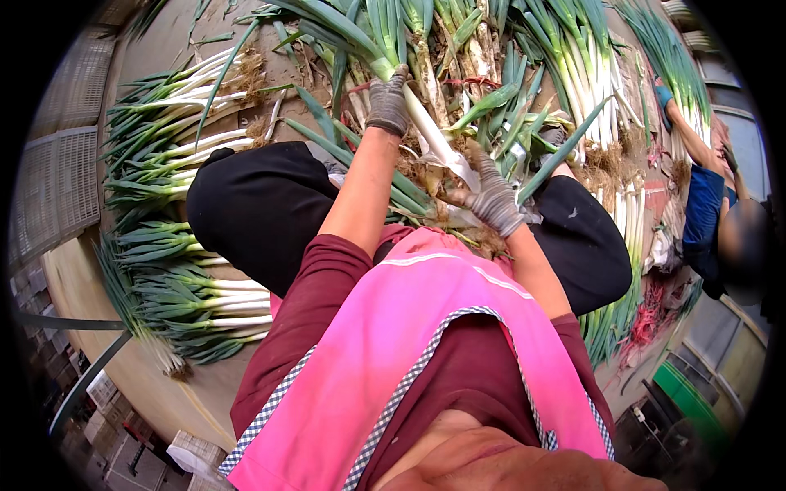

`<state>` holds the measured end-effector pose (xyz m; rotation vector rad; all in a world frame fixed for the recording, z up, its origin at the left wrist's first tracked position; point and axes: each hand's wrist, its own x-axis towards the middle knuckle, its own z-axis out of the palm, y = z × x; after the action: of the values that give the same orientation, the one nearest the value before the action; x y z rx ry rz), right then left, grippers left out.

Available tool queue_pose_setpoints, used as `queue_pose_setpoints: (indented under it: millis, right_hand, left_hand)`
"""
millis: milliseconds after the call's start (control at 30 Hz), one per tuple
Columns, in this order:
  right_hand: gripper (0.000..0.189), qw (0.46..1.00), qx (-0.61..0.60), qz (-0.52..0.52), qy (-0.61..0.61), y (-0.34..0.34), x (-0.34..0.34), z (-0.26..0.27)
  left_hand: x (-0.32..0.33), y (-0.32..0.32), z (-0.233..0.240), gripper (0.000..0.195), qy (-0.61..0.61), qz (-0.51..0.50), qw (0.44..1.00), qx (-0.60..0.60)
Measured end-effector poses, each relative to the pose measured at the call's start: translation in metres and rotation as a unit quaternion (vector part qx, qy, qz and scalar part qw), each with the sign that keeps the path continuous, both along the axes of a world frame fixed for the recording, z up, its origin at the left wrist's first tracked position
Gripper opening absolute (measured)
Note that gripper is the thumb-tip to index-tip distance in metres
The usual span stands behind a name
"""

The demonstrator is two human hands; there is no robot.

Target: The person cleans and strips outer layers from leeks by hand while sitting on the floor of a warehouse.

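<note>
Both my hands wear dirty grey gloves. My left hand (388, 103) grips a long green onion (428, 124) where its white stalk turns green; the leaves reach up past the top of the view. My right hand (491, 190) is at the root end of the same stalk, its fingers around loose outer skin, the exact grip partly hidden. Cut or peeled leaves and roots lie between my folded legs. Just beyond my hands are unpeeled onions with brown skins, bundled with red ties (473, 81).
Rows of cleaned white-stalked onions (227, 297) lie at the left. More bunches (589, 86) lie at the upper right. A co-worker in blue (704, 205) handles onions at the far right, near red ties (648, 316). Plastic crates (58, 190) stand along the left edge.
</note>
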<state>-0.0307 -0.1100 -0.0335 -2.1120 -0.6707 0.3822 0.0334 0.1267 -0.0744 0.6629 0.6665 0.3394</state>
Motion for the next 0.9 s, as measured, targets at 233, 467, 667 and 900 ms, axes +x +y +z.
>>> queue_pose_setpoints:
  millis: [233, 467, 667, 900]
  right_hand:
    - [0.052, 0.99, -0.127, 0.047, -0.023, 0.041, 0.035, -0.008]
    - [0.024, 0.964, -0.18, 0.083, -0.175, 0.022, 0.006, 0.024]
    - [0.026, 0.966, -0.248, 0.072, -0.032, -0.055, -0.039, 0.049]
    - [0.061, 0.954, -0.207, -0.132, -0.174, -0.019, -0.014, 0.016]
  left_hand:
    - [-0.002, -0.028, 0.017, 0.02, 0.003, -0.106, 0.993, -0.049]
    - [-0.008, -0.028, -0.007, 0.014, 0.039, -0.124, 0.986, -0.1]
    - [0.005, 0.002, -0.031, 0.018, 0.089, -0.035, 0.995, -0.016]
    - [0.003, -0.037, -0.03, 0.021, 0.126, -0.159, 0.96, 0.193]
